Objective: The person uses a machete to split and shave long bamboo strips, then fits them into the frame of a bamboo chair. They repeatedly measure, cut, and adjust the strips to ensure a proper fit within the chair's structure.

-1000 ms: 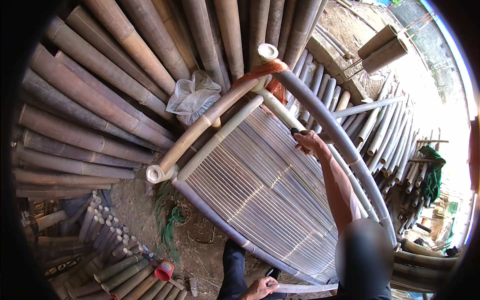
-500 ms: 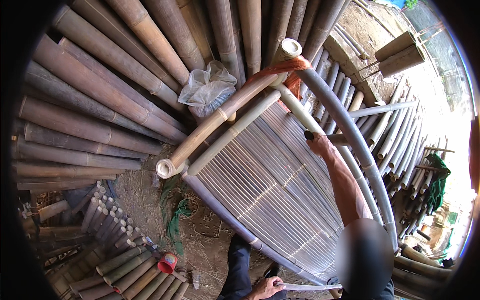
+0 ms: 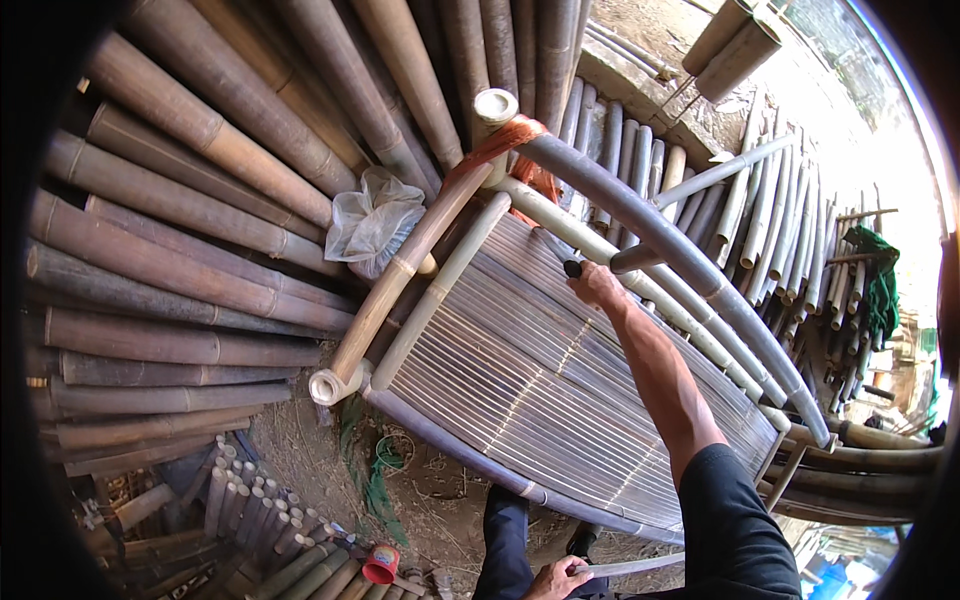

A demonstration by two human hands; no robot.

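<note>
Lying between the hands (image 3: 600, 287) (image 3: 557, 580): bamboo slats (image 3: 600, 400) (right grips a knife (image 3: 572, 269), apparently).

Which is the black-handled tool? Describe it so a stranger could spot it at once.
Start with the large bamboo frame holding a brown slatted panel. Near the panel's upper-right edge is a bare right hand; the black-handled tool with a slim grey end sticks out of it, up and left. Its black rounded handle sets it apart from the long brown slats around it.

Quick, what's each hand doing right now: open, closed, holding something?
Left hand: closed, holding a thin pale strip.
Right hand: closed, holding a black-handled tool.
</note>
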